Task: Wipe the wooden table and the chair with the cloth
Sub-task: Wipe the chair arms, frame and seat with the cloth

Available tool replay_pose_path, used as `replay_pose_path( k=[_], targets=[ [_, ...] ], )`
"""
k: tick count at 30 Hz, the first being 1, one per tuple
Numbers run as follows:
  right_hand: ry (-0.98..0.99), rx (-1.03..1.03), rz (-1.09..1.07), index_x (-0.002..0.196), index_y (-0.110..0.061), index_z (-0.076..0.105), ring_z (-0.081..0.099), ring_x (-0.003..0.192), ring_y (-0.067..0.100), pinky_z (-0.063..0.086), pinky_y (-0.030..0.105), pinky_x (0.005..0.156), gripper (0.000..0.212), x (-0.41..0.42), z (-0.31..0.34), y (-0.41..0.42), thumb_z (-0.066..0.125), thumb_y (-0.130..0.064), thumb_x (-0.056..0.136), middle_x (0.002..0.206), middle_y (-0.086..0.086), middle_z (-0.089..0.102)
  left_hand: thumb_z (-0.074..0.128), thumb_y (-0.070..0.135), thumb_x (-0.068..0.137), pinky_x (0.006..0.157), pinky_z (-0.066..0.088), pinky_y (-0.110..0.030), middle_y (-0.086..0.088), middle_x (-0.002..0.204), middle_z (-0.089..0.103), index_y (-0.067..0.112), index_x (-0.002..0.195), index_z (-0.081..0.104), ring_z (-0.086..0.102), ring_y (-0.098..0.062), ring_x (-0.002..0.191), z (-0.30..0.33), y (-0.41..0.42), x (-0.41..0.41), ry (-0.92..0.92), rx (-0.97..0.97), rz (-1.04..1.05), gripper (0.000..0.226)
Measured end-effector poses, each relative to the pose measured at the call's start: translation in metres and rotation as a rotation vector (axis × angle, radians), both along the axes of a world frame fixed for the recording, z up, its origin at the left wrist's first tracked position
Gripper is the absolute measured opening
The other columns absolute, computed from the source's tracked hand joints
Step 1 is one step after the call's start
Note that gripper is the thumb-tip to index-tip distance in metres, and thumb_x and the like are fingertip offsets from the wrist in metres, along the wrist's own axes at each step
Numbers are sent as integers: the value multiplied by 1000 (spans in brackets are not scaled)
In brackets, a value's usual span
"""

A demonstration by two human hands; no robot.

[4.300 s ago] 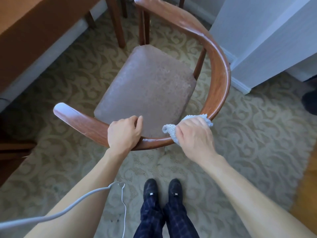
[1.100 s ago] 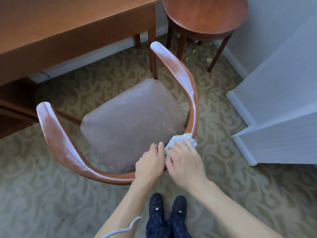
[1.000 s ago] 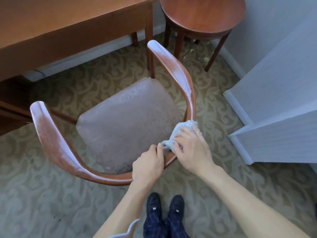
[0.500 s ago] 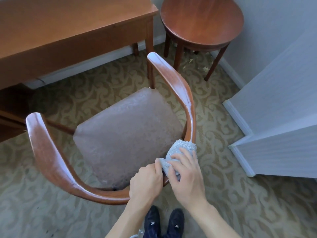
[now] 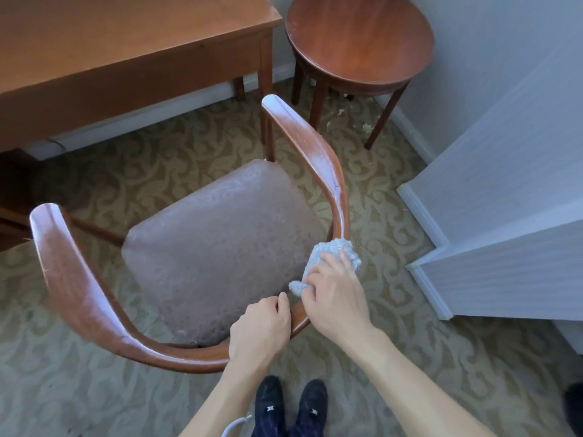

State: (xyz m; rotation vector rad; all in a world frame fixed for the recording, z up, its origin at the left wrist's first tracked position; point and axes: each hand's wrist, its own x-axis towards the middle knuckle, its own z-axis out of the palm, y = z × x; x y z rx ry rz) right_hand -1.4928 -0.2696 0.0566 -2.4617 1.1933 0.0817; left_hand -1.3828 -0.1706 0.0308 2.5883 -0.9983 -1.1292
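Note:
A wooden chair (image 5: 82,298) with a curved back rail and a grey-brown padded seat (image 5: 217,247) stands in front of me. My left hand (image 5: 260,331) grips the rail at its near middle. My right hand (image 5: 336,298) presses a pale grey fluffy cloth (image 5: 328,255) onto the rail's right bend, fingers curled over it. The right arm of the rail looks dusty white. The wooden table (image 5: 120,42) stands at the top left, beyond the chair.
A round dark wooden side table (image 5: 359,39) stands at the top right, with crumbs on the patterned carpet (image 5: 79,392) under it. A white wall corner with skirting (image 5: 422,216) juts in on the right. My two dark shoes (image 5: 290,405) are below the chair.
My right hand has slid the cloth a little further along the rail's right bend. My left hand keeps its grip on the rail. The view has shifted slightly.

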Motion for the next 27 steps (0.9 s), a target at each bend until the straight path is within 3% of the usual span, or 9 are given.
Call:
replay_pose_path(
  k=[5, 8, 11, 13, 15, 18, 20, 24, 27],
  targets=[
    [-95, -45, 26, 93, -23, 73, 51, 125, 9, 11, 35, 127, 33, -9, 6, 11, 40, -23, 94, 97, -13, 68, 33, 43, 93, 67, 43, -35, 5, 77, 62, 23, 73, 54, 57, -17, 69, 2, -3, 1, 81, 23, 69, 35],
    [-155, -134, 88, 88, -24, 73, 64, 94, 13, 28, 39, 118, 18, -11, 6, 2, 57, -14, 92, 83, -11, 65, 39, 39, 95, 68, 44, -34, 4, 86, 67, 24, 76, 55, 60, -22, 78, 6, -12, 5, 173, 26, 68, 29],
    [-254, -135, 98, 82, -23, 71, 60, 79, 13, 43, 47, 109, 12, -15, 12, -23, 70, -12, 88, 78, -10, 62, 42, 32, 97, 62, 39, -34, 6, 73, 61, 24, 69, 51, 52, -17, 68, 17, -33, 6, 347, -87, 159, 30],
    [-249, -104, 155, 78, -23, 71, 60, 88, 14, 40, 52, 111, 9, -20, 15, -44, 71, -18, 86, 88, -9, 62, 41, 28, 97, 58, 34, -34, 7, 64, 54, 22, 65, 45, 45, -15, 62, 25, -52, 2, 390, -147, 208, 33],
    [-157, -77, 228, 91, -25, 75, 56, 123, 22, 29, 57, 119, 10, -20, 16, -66, 67, -30, 86, 119, -4, 64, 41, 25, 97, 57, 31, -35, 8, 61, 48, 18, 64, 41, 39, -17, 61, 29, -69, -2, 432, -202, 312, 33],
    [73, 2, 330, 123, -29, 67, 20, 154, 25, 2, 47, 127, 42, -21, 12, -97, 45, -46, 92, 156, -1, 42, 47, 28, 93, 61, 37, -34, 7, 60, 52, 13, 66, 47, 42, -14, 61, 29, -85, -9, 439, -266, 464, 31],
    [101, -15, 529, 113, -22, 70, 27, 152, 23, 5, 43, 128, 45, -24, 7, -108, 33, -43, 95, 144, -1, 53, 50, 34, 91, 62, 44, -32, 7, 63, 61, 11, 71, 57, 49, -10, 60, 27, -90, -21, 404, -246, 546, 31],
    [-77, -121, 740, 75, -18, 73, 67, 111, 21, 48, 41, 108, 27, -21, -3, -137, 52, -30, 87, 85, -3, 72, 46, 51, 93, 62, 45, -30, 10, 72, 68, 27, 69, 57, 60, -7, 68, 20, -109, -45, 240, -101, 703, 36],
    [-143, -111, 700, 78, -13, 72, 65, 115, 22, 49, 38, 106, 21, -15, -2, -181, 52, -18, 84, 90, 1, 71, 47, 50, 97, 69, 48, -30, 13, 82, 71, 31, 82, 65, 64, -6, 79, 22, -148, -50, 199, -188, 819, 30]
  ],
)
